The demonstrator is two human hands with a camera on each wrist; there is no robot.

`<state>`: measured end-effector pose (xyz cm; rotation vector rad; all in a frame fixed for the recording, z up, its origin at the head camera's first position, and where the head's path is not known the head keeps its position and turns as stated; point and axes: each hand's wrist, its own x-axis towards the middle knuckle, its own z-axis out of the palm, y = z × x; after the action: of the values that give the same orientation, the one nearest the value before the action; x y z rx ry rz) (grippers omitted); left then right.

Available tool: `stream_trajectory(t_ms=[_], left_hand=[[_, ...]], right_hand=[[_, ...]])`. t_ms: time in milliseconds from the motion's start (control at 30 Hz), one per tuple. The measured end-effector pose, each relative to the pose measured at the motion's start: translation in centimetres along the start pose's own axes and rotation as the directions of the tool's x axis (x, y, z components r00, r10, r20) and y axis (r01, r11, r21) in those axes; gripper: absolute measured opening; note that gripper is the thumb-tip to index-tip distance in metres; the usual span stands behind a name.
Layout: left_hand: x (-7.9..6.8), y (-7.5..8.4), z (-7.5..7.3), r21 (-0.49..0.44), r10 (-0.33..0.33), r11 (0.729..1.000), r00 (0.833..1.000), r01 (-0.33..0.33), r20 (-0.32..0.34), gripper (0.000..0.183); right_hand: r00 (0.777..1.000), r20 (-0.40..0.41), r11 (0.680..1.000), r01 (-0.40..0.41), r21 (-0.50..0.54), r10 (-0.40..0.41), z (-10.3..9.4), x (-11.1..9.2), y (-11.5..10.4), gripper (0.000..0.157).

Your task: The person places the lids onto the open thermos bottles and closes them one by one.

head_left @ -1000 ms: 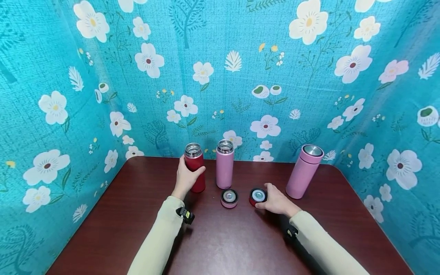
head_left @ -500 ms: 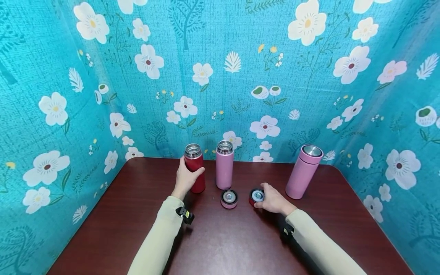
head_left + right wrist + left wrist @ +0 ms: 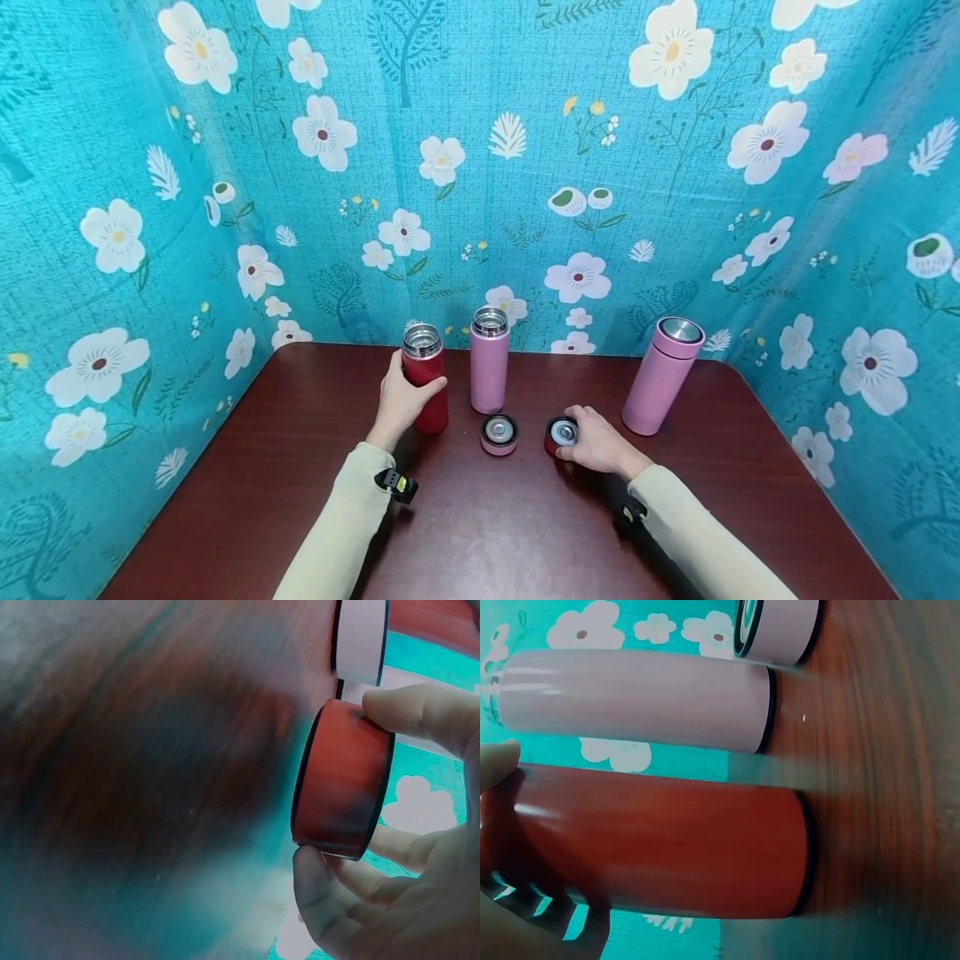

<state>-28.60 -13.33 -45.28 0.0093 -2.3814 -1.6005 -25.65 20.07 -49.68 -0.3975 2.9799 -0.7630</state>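
Red btl (image 3: 667, 844), smooth-coated & cylindrical: my L hand (image 3: 401, 404) grips it, thumb & fingers curled round the upper body, below the bare steel neck. Clock centred on the pink lid (image 3: 498, 447), a squat disc, metallic middle facing up: red btl's at abt 10 o'clock; open pink btl (image 3: 489, 371), steel mouth showing, at 12, just behind the lid; red lid (image 3: 343, 778) at 3; capped pink btl (image 3: 658, 387), shiny round disc on top, at 2, farther out. My R hand (image 3: 597, 442) pinches the red lid betw. thumb & fingers, parted only by its short round wall, black-edged top & bottom. Tbl (image 3: 480, 533) is dk reddish-brown, wood-grained, glossy. Behind, at 12: teal cloth (image 3: 465, 92), woven look, w/ white flowers.
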Motion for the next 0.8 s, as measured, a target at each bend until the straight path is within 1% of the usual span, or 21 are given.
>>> stream_trajectory(t_ms=[100, 200, 400, 600, 800], left_hand=[[-0.8, 0.2, -0.4, 0.012, 0.008, 1.0, 0.999, -0.008, 0.035, 0.077], [-1.6, 0.5, -0.6, 0.023, 0.029, 0.999, 0.997, -0.03, 0.071, 0.079], [-3.5, 1.3, -0.7, 0.022, 0.079, 0.996, 0.99, -0.082, 0.119, 0.074], [-5.4, 2.2, -0.6, 0.007, 0.103, 0.994, 0.979, -0.106, 0.176, 0.072], [-6.9, 3.1, -0.2, -0.016, 0.132, 0.991, 0.963, -0.132, 0.237, 0.075]], right_hand=[[1.0, -0.014, 1.0, 0.019, 0.017, -0.018, -0.4, -0.6, 0.0, 0.058], [0.999, -0.028, 0.999, 0.033, 0.026, -0.032, -0.9, -1.2, 0.0, 0.059], [0.997, -0.059, 0.998, 0.057, 0.037, -0.055, -1.6, -2.4, 0.2, 0.062], [0.996, -0.064, 0.995, 0.068, 0.078, -0.063, -2.3, -3.3, 0.4, 0.059], [0.995, -0.066, 0.986, 0.081, 0.146, -0.072, -2.9, -4.2, 0.6, 0.059]])
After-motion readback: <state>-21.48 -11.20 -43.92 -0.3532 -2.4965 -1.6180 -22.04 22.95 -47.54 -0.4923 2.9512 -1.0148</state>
